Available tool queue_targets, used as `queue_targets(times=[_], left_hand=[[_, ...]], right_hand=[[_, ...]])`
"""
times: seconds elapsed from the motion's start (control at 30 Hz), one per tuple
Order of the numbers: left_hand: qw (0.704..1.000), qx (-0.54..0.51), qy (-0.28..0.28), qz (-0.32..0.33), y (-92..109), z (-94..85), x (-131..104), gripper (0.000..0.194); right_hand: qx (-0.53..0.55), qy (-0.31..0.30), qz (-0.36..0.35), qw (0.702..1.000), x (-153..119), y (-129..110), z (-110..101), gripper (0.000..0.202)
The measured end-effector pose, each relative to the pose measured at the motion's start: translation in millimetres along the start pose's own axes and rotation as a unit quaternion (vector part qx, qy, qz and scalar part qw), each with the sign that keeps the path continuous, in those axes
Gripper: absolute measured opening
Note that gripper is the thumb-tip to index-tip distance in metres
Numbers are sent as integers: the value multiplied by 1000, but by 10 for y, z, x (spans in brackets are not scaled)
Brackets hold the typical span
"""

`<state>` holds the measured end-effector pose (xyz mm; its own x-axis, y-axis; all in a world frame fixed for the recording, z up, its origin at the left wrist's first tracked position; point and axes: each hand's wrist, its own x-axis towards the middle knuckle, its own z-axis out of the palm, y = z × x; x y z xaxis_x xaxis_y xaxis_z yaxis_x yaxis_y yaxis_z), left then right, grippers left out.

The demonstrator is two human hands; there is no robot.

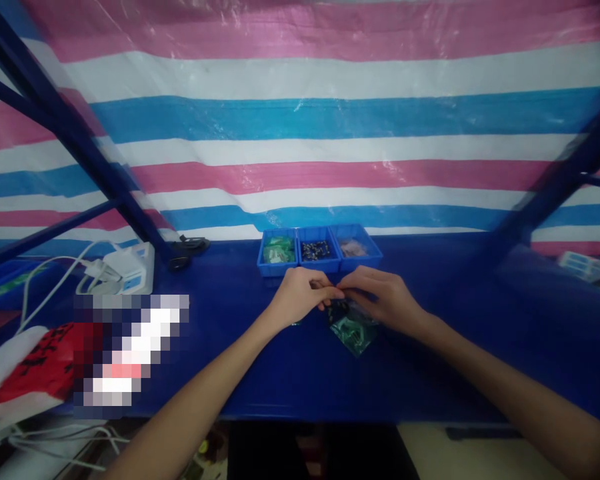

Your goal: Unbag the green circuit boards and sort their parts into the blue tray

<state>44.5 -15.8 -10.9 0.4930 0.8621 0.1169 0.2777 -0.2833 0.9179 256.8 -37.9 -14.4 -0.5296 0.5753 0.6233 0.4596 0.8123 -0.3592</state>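
Note:
My left hand (303,297) and my right hand (387,298) meet above the table, fingertips close together. Both are closed in a pinch; what lies between the fingers is too small and blurred to name. Just beneath them a green see-through packet (356,335) rests on the blue tabletop, with pale parts showing inside it. Something dark and a bit of clear plastic show between the packet and my fingers. Behind my hands stand three joined blue bins: one with green packets (279,251), one with small dark and metallic parts (316,251), one with pinkish clear pieces (353,249).
On the left are a white power strip (139,270) with cables, a black cable (193,245) and a red and white bag (47,363). Blue frame posts (75,133) rise at both sides, before a striped plastic sheet (330,120). The table's front edge (260,415) runs below my forearms.

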Motion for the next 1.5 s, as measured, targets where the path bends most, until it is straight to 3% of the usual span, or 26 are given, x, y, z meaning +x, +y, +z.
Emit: queue_targets(times=[0.1, 0.2, 0.33, 0.47, 0.53, 0.73, 0.83, 0.93, 1.03, 1.17, 1.3, 1.5], left_hand=[[999, -9, -43, -6, -1, -29, -5, 37], [995, 64, -74, 14, 42, -114, -23, 39], [969, 234, -19, 77, 108, -319, -37, 38], [907, 389, 57, 152, 107, -451, -51, 28], [884, 433, 49, 166, 89, -443, -61, 21], [859, 485, -17, 164, 46, -327, -67, 19], [846, 507, -16, 164, 47, -331, -66, 21], [836, 523, -1, 165, 61, -358, -76, 21], [836, 524, 7, 164, 70, -371, -90, 21], [868, 473, -26, 150, 60, -358, -99, 22], [902, 402, -94, 130, 55, -308, -105, 31], [907, 386, -120, 122, 49, -172, -92, 39]], right_hand=[[14, -5, -8, 1000, 29, -8, -15, 13], [7, -19, -7, 1000, 96, -22, -43, 11], [-12, -45, 24, 999, 233, -4, -75, 7], [-38, -63, 48, 996, 387, 85, -86, 4], [-54, -61, 60, 995, 474, 161, -78, 5], [-74, -61, 61, 993, 898, 524, 101, 7], [-104, -98, 68, 987, 1165, 750, 209, 9], [-152, -60, 81, 983, 1301, 888, 165, 17], [-155, -25, 91, 983, 1204, 801, -3, 18], [-126, -39, 74, 988, 777, 369, -106, 16], [-109, -159, 76, 978, 278, 32, 35, 16], [-101, -215, 96, 967, -41, 71, 207, 14]])
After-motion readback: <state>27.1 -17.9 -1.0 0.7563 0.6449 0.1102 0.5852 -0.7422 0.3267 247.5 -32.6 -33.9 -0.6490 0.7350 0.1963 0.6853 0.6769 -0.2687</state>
